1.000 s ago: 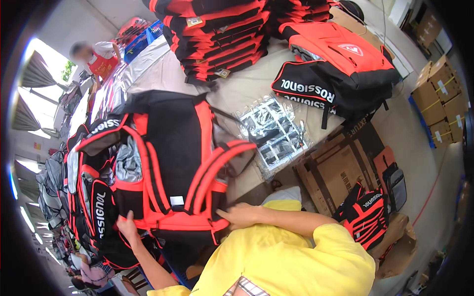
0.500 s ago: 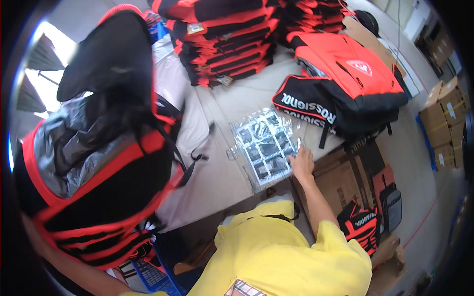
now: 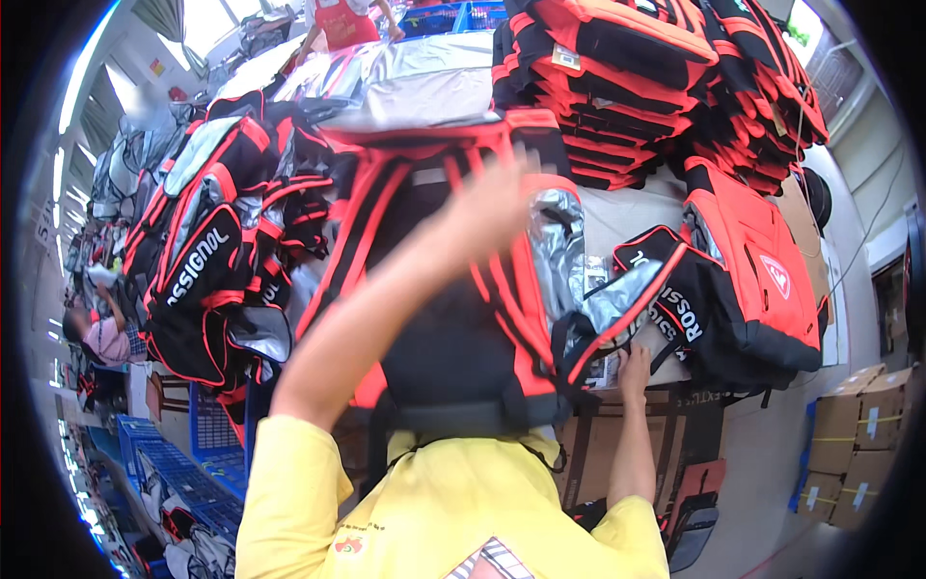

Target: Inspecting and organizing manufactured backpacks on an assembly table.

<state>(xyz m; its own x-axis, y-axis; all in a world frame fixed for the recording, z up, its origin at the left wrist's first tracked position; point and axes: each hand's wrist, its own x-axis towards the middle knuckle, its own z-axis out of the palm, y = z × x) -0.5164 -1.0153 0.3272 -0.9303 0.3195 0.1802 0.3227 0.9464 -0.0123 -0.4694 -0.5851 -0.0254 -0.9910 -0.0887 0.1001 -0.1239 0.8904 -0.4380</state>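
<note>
A black backpack [image 3: 434, 328] with red trim and straps lies in front of me on the table, strap side up. My left hand [image 3: 497, 198] is over its upper part, blurred by motion, so its fingers and any grip cannot be made out. At the table's front edge, my right hand [image 3: 633, 372] lies with fingers stretched out, beside the clear plastic packet [image 3: 600, 372] that the backpack mostly covers. The pack's side panel hangs open over the packet, showing a silver lining [image 3: 559, 246]. A second red and black backpack [image 3: 762, 270] lies right of my right hand.
Tall stacks of red and black bags [image 3: 608, 106] stand at the back right. Several unfinished bags [image 3: 203, 222] are heaped at the left, above blue crates [image 3: 183, 473]. Cardboard boxes [image 3: 858, 434] stand at far right. A co-worker in a red apron [image 3: 344, 24] is across the table.
The backpack has come from the left onto the table, over the plastic packet. My left arm has swung up across it. My right hand stays near the table edge.
</note>
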